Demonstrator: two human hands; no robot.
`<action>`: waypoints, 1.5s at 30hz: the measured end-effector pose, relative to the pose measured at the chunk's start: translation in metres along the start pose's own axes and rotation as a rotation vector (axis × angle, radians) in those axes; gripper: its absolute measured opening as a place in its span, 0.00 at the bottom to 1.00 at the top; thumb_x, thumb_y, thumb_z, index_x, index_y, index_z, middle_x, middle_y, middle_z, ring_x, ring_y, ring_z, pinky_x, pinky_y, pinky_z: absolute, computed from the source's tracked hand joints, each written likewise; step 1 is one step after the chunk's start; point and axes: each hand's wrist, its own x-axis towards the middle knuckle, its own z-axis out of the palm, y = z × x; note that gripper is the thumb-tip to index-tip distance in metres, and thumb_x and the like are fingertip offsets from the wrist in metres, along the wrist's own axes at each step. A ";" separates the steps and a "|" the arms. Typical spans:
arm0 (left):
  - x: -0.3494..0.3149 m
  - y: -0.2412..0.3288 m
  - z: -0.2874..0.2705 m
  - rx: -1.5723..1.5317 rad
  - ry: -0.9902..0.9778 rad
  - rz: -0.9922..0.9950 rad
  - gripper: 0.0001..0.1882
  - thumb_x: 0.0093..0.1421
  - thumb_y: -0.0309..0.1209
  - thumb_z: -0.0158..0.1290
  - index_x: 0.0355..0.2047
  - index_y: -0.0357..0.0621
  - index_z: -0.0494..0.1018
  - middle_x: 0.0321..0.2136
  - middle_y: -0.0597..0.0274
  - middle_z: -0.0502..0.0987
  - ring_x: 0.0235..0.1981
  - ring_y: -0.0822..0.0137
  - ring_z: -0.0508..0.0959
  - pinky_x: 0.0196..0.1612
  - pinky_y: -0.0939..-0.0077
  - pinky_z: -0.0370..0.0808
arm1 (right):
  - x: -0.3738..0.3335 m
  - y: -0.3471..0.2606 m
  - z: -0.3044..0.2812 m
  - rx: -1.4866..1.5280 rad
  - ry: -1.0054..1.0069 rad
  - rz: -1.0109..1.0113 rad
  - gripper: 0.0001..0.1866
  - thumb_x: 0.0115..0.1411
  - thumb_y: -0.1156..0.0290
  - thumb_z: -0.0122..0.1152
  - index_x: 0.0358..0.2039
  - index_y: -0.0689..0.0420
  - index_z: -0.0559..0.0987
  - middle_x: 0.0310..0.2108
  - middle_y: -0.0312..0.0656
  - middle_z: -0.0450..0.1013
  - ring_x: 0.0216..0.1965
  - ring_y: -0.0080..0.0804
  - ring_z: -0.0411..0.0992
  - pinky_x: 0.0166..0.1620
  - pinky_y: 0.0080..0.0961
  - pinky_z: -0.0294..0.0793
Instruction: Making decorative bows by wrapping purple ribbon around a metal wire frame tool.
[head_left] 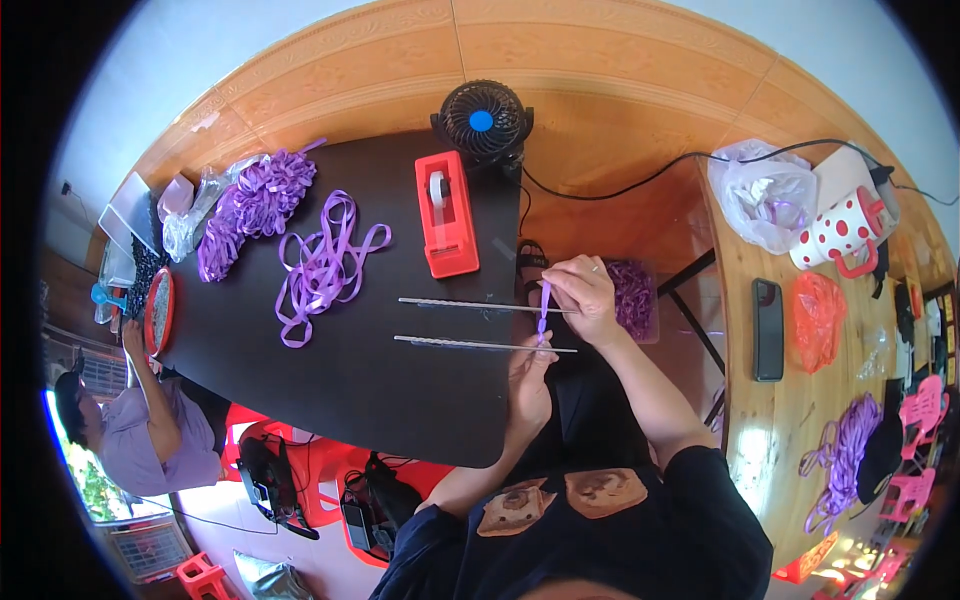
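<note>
Two thin metal rods, the far one (pixel 470 304) and the near one (pixel 470 344), lie side by side and reach out past the right edge of the black table (pixel 380 400). A narrow purple ribbon (pixel 546 300) runs between them near their right ends. My right hand (pixel 585 300) pinches its upper part beside the far rod. Lower down, my left hand (pixel 530 385) has thumb and fingers closed on the ribbon at the near rod. Whether the ribbon loops fully round either rod I cannot tell.
A red tape dispenser (pixel 448 230), a loose purple ribbon tangle (pixel 325 265) and a larger ribbon heap (pixel 255 205) lie on the table. A small black fan (pixel 482 120) stands behind. Right, a wooden table (pixel 750 400) holds a phone (pixel 767 330) and spotted tumbler (pixel 838 230). Another person (pixel 150 440) sits left.
</note>
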 end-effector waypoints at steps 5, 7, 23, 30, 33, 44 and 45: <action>0.003 -0.004 -0.002 -0.116 0.059 0.061 0.11 0.63 0.25 0.48 0.44 0.34 0.72 0.35 0.60 0.76 0.31 0.74 0.73 0.39 0.81 0.69 | -0.007 -0.007 0.021 0.082 0.047 0.085 0.11 0.43 0.81 0.65 0.30 0.56 0.79 0.27 0.38 0.74 0.28 0.35 0.71 0.32 0.28 0.63; 0.001 -0.001 -0.002 -0.111 0.067 0.051 0.10 0.63 0.26 0.49 0.43 0.35 0.72 0.33 0.61 0.76 0.31 0.75 0.73 0.38 0.81 0.68 | -0.017 -0.005 0.031 0.129 0.080 0.172 0.10 0.44 0.81 0.64 0.29 0.57 0.79 0.26 0.39 0.74 0.28 0.37 0.72 0.33 0.29 0.65; -0.111 0.029 -0.054 0.234 -0.163 -0.249 0.07 0.60 0.23 0.52 0.37 0.36 0.77 0.33 0.62 0.78 0.34 0.74 0.76 0.39 0.82 0.72 | -0.140 -0.100 0.031 0.681 -0.123 1.025 0.03 0.52 0.76 0.63 0.27 0.62 0.81 0.23 0.34 0.75 0.24 0.15 0.69 0.28 0.17 0.69; -0.132 0.076 -0.057 0.025 -0.261 -0.403 0.06 0.61 0.24 0.51 0.36 0.35 0.76 0.29 0.60 0.78 0.31 0.71 0.75 0.40 0.78 0.71 | -0.169 -0.159 0.003 0.729 -0.212 1.147 0.04 0.52 0.79 0.63 0.23 0.66 0.78 0.16 0.38 0.73 0.19 0.18 0.70 0.21 0.17 0.67; -0.131 0.081 -0.059 0.000 -0.287 -0.364 0.07 0.61 0.23 0.51 0.38 0.35 0.76 0.30 0.60 0.78 0.32 0.70 0.75 0.41 0.76 0.70 | -0.184 -0.172 -0.004 0.763 -0.208 1.177 0.05 0.51 0.80 0.62 0.21 0.66 0.76 0.17 0.39 0.73 0.18 0.20 0.70 0.20 0.17 0.66; -0.116 0.049 -0.092 0.452 -0.239 -0.336 0.10 0.56 0.26 0.57 0.38 0.35 0.76 0.29 0.62 0.78 0.27 0.76 0.76 0.28 0.85 0.73 | -0.191 -0.202 -0.033 0.955 -0.519 1.515 0.04 0.45 0.76 0.63 0.22 0.64 0.79 0.20 0.43 0.76 0.21 0.25 0.73 0.25 0.16 0.71; -0.114 0.048 -0.094 0.542 -0.271 -0.333 0.11 0.56 0.26 0.58 0.38 0.35 0.76 0.29 0.62 0.78 0.27 0.78 0.76 0.27 0.87 0.71 | -0.189 -0.202 -0.035 0.938 -0.534 1.505 0.04 0.45 0.76 0.63 0.21 0.64 0.79 0.20 0.42 0.76 0.21 0.25 0.73 0.26 0.17 0.71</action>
